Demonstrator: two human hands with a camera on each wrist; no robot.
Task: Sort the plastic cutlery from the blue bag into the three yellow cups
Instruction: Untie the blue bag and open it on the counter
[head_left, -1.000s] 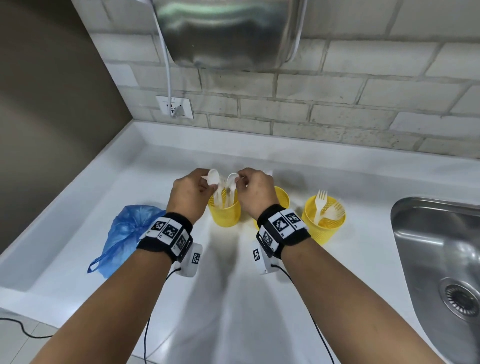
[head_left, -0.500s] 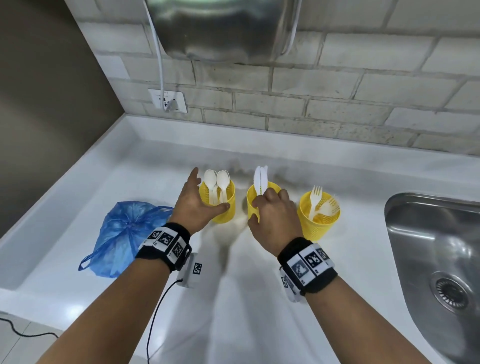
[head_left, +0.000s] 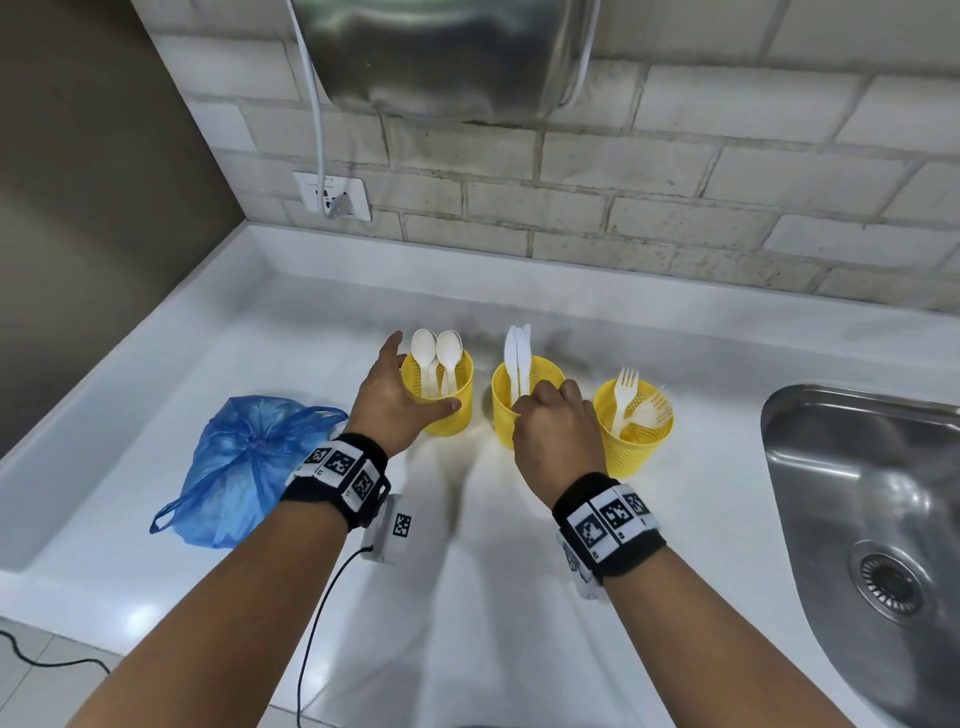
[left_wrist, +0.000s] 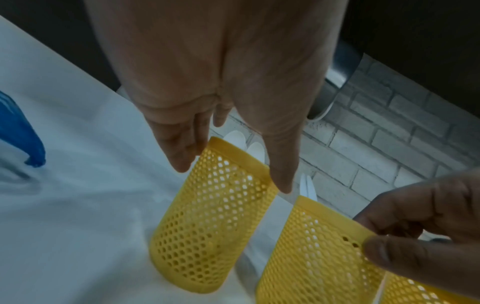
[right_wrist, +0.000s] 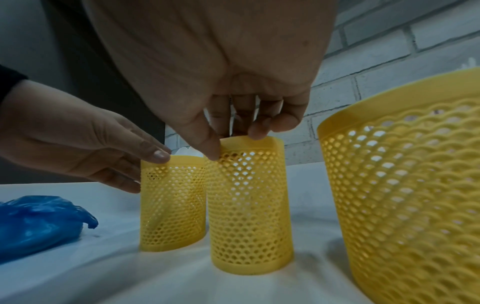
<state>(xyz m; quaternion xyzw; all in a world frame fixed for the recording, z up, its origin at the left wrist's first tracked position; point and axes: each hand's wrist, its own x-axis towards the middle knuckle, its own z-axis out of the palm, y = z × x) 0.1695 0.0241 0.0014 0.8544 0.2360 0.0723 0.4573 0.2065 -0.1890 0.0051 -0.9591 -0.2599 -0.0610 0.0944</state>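
A: Where does the cutlery stand?

B: Three yellow mesh cups stand in a row on the white counter (head_left: 291, 364). The left cup (head_left: 449, 410) holds white spoons (head_left: 436, 353), bowls up. The middle cup (head_left: 506, 415) holds white knives (head_left: 518, 358), upright. The right cup (head_left: 636, 441) holds forks (head_left: 626, 389), one upright and others leaning toward the sink side.

A: And the left hand?

B: The left hand (head_left: 387, 402) is on the left cup. Its fingers (left_wrist: 179, 148) lie straight along the cup's far-left side, touching the rim, and the thumb lies across the near wall. The grip is apart, fingers extended, resting against the cup and not closed round it.

A: The right hand?

B: The right hand (head_left: 556, 426) is at the middle cup's near rim. From the right wrist view the thumb presses outside the rim and the curled fingertips (right_wrist: 257, 131) sit on the rim's top edge, so the grip is pinched on that cup.

A: The bag?

B: The blue bag (head_left: 244, 462) lies knotted on the counter left of the cups, apart from them, near the left wrist. A steel sink (head_left: 857, 493) sits at the right, and a wall socket (head_left: 332, 195) is on the brick wall behind.
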